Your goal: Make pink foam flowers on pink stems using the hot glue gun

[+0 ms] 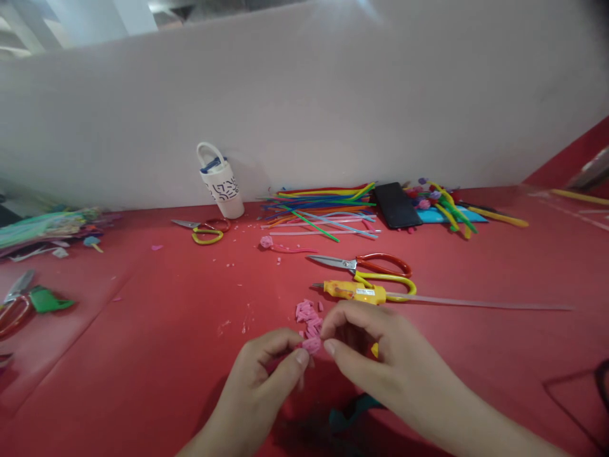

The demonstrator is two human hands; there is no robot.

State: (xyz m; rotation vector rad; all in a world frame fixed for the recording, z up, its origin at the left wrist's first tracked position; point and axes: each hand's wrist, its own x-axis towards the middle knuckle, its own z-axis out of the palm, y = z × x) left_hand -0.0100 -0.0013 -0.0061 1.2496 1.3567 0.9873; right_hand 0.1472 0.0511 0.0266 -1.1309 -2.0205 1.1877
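Note:
My left hand (pixel 266 374) pinches a small pink ball-shaped flower head (pixel 311 345) between thumb and fingers. Close to its right side, my right hand (pixel 375 346) has thumb and forefinger drawn together; whatever lies between those tips is too small to make out. Just beyond the fingers lies a loose pile of short pink cut pieces (pixel 307 312). A yellow glue gun (pixel 354 292) rests behind my right hand, with a long translucent glue stick (pixel 485 304) running out to the right. Scissors (pixel 380 261) with red and yellow handles lie behind it.
A pink flower on a stem (pixel 267 242) lies farther back. Along the wall stand or lie a white cup (pixel 223 190), more scissors (pixel 208 236), colored pipe cleaners (pixel 318 206) and a black phone (pixel 397 204). Below my right wrist is a teal object (pixel 349 416), partly hidden.

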